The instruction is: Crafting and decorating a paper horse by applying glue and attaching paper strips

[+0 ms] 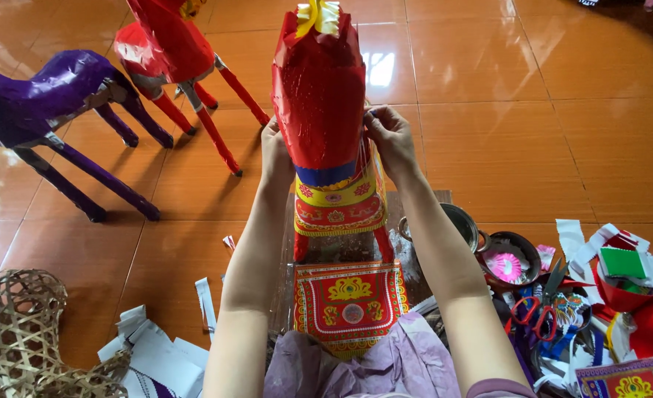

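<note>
paper horse [319, 96] centre, between hands | scissors [536, 309] right | basket [17, 332] left

The floor [532, 110] is laid in large glossy orange-brown tiles with thin pale grout lines. Daylight falls on it from the far side and leaves a bright white glare patch [380, 68] on one tile, with a softer sheen at the left edge. The top right corner lies in shadow. No walls or windows show.
</note>
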